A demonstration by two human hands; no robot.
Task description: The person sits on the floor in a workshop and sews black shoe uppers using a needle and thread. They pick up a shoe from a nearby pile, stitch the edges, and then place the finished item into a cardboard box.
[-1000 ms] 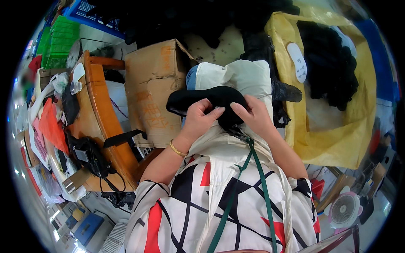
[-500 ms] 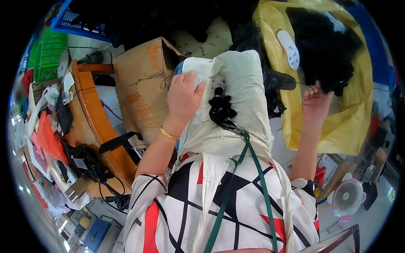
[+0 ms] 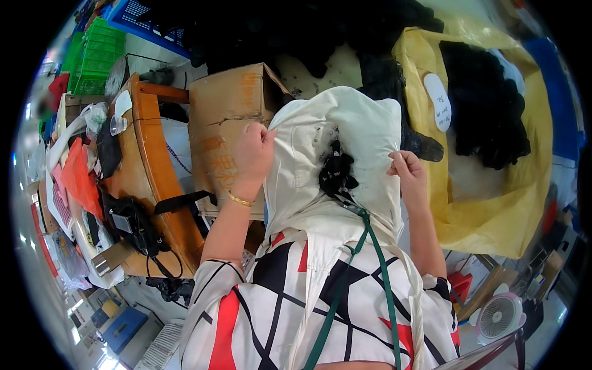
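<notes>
A cream apron (image 3: pixel 370 129) lies spread over my lap. At its left edge my left hand (image 3: pixel 254 153) is closed, with the cloth pinched at the fingertips. My right hand (image 3: pixel 409 174) pinches the apron's right edge between thumb and fingers. Between the hands, a bunch of small black pieces (image 3: pixel 338 176) lies in the middle of the apron, its kind hard to make out. A dark green cord (image 3: pixel 354 262) hangs down over my patterned shirt and reaches the lower end of that bunch.
A cardboard box (image 3: pixel 225 117) stands beyond my left hand, beside a wooden chair (image 3: pixel 151 166) with a black bag (image 3: pixel 126 225). At right, a yellow sack (image 3: pixel 493 237) holds black items (image 3: pixel 481 105) and a white insole-shaped card (image 3: pixel 437 102). A dark pile (image 3: pixel 296 31) lies ahead.
My right hand has come from the yellow sack's opening to the apron's right edge and closed on it. My left hand has curled its fingers at the left edge. The view has shifted slightly.
</notes>
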